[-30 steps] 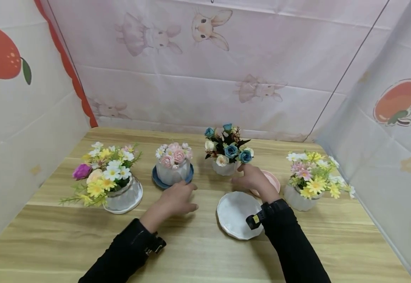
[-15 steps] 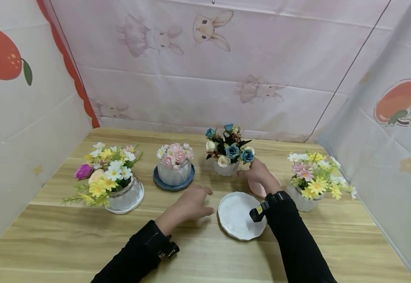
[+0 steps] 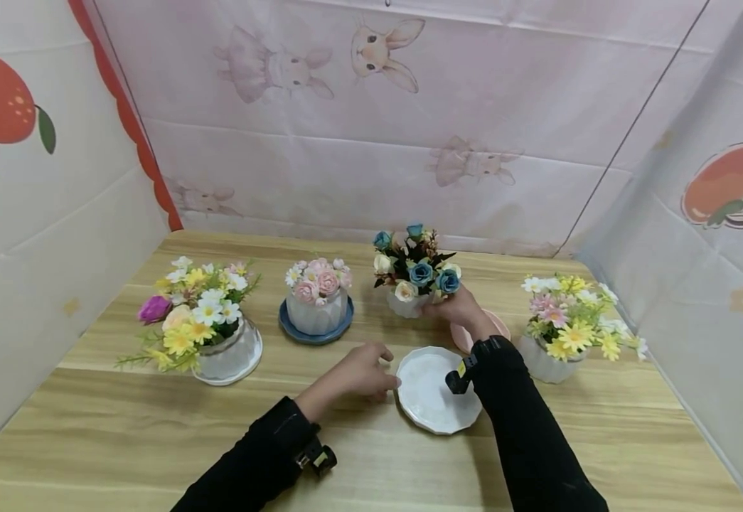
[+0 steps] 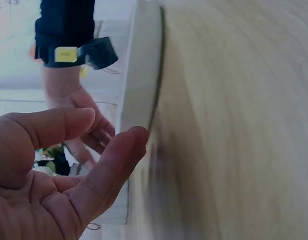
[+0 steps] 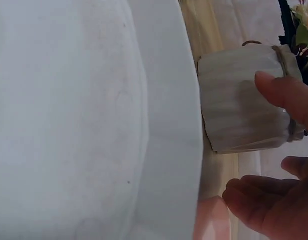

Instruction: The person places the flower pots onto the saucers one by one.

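My left hand (image 3: 363, 370) is at the left rim of a white scalloped plate (image 3: 429, 395), its thumb and index finger spread apart. In the left wrist view an index fingertip (image 4: 136, 137) meets the plate's edge (image 4: 141, 75). At the back, my right hand (image 3: 458, 311) reaches beside a white fluted pot (image 3: 403, 306) of blue and cream artificial roses (image 3: 420, 274). The right wrist view has the thumb (image 5: 281, 95) overlapping the pot's side, with the other fingers loosely bent below it. A pink dish (image 3: 498, 328) lies partly hidden behind the right wrist.
Pink roses in a white pot (image 3: 315, 316) stand on a blue saucer (image 3: 339, 338). Far left, a flower pot (image 3: 220, 361) sits on a white saucer (image 3: 254, 355). Another pot (image 3: 547, 363) of yellow and pink flowers stands at the right. Printed cloth (image 3: 320, 178) walls the wooden table (image 3: 121, 441).
My left hand has moved right, from near the blue saucer to the white plate's left rim. The right hand has shifted slightly and stays beside the blue-rose pot.
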Action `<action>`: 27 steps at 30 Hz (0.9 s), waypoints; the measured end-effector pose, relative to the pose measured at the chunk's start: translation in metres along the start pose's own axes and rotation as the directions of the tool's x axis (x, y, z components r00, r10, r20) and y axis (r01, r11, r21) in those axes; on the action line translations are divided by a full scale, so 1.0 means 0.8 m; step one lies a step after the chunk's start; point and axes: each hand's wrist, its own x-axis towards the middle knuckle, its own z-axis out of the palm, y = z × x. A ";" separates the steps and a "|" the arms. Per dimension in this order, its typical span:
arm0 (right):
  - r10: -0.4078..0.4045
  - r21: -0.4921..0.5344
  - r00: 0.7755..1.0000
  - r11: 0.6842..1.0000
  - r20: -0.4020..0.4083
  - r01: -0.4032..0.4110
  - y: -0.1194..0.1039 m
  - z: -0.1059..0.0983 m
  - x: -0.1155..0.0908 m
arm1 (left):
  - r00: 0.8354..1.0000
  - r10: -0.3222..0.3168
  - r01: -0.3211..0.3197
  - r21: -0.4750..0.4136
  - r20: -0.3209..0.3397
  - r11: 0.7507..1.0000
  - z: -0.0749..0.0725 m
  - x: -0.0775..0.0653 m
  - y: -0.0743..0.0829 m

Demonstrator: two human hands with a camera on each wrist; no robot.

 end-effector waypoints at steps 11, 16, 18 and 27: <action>0.063 0.084 0.998 0.994 0.001 -0.063 -0.010 0.015 0.011 | 0.999 -0.035 0.035 -0.020 0.009 0.999 0.015 0.003 0.000; 0.182 -0.005 0.981 0.983 -0.067 -0.183 -0.010 0.021 0.014 | 0.999 -0.047 0.047 0.018 -0.013 0.999 0.023 0.011 -0.001; 0.210 -0.055 0.974 0.975 -0.089 -0.215 -0.011 0.021 0.014 | 0.999 -0.048 0.048 0.010 -0.014 0.999 0.025 0.013 -0.002; 0.232 -0.042 0.970 0.971 -0.073 -0.235 -0.014 0.020 0.014 | 0.999 -0.046 0.046 -0.051 0.000 0.998 0.025 0.013 0.001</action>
